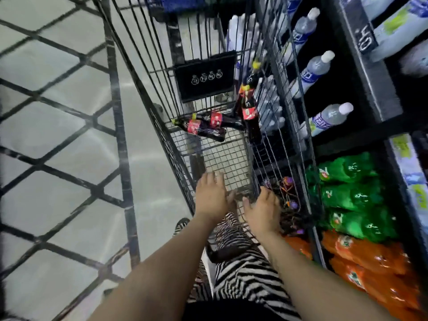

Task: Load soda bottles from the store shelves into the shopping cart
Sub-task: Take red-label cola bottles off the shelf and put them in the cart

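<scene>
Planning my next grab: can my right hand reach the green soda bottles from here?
Probably not straight across: the cart's wire side stands between the right hand and the green soda bottles. Lifted over it, likely yes.

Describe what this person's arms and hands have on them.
The left arm and right arm are bare up to the frame's edge: no sleeves show. The left hand and right hand wear no gloves; no watch, bracelet or ring is visible, though blur could hide one. Beneath them shows a zebra-striped garment.
</scene>
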Motion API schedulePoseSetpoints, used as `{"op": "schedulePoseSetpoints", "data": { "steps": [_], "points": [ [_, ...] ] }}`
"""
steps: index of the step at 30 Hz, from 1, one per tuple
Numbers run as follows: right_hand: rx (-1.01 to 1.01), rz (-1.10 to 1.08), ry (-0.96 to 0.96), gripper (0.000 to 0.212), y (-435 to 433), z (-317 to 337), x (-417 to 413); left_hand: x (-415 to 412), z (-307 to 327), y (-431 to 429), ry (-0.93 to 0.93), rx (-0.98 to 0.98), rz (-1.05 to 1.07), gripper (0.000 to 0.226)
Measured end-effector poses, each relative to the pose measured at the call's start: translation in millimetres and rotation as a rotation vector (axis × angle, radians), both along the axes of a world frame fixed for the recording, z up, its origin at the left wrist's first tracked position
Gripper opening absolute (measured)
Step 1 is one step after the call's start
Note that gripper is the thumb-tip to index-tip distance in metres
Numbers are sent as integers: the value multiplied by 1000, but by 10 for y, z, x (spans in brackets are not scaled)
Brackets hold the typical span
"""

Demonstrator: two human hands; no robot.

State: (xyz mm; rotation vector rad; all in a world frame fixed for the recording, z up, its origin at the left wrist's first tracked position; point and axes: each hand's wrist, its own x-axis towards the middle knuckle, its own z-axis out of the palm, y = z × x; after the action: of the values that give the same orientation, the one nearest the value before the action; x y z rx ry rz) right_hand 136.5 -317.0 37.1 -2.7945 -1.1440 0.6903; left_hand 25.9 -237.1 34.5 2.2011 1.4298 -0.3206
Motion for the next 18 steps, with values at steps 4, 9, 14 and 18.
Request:
{"op": "schedulePoseSetpoints", "data": {
  "steps": [4, 9, 14, 18],
  "points": [
    [-34, 63, 54, 58, 509, -369, 388, 320, -312, 380, 42, -95, 259, 74],
    [56, -11, 110, 62, 1178, -1081, 962, 748, -1019, 832, 33, -147, 525, 77],
    [243, -142, 122, 63, 1659, -1838, 1338, 1068, -1875, 1189, -46, -42, 755, 76],
    [451, -144, 140, 65, 1928, -2280, 1457, 1245, -2383, 1488, -265, 59, 1129, 78]
  ]
}}
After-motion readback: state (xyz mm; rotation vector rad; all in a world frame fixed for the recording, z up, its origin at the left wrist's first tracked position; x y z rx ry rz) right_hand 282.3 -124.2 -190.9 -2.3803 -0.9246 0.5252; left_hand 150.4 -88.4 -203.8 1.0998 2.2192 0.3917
